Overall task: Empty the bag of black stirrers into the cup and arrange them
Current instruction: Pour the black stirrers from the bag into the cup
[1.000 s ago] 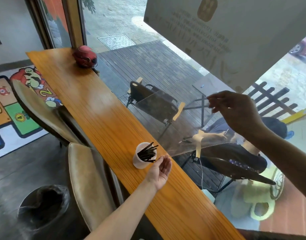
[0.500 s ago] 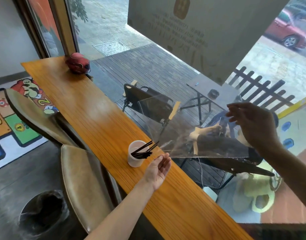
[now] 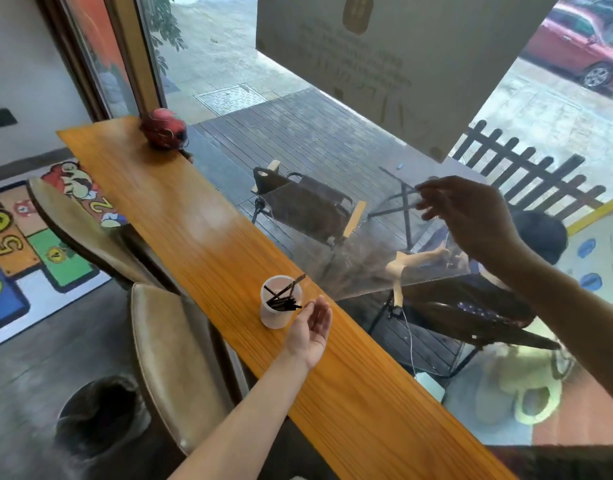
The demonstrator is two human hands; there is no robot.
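Clear plastic, the large empty bag (image 3: 378,247) is held up by its top edge, pinched by the right hand (image 3: 468,216), its lower corner hanging just above the small white paper cup (image 3: 280,302). Thin black stirrers (image 3: 283,299) are seen leaning inside that cup on the long orange wooden counter (image 3: 201,230). Fingers relaxed and apart, the left hand (image 3: 312,329) is cupped just beside the cup, gripping nothing.

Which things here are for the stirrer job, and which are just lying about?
For the job:
bag, held up by the right hand
cup
stirrers in the cup
left hand, open beside the cup

Just lying about:
red helmet at the counter's far end
chairs
bin on the floor
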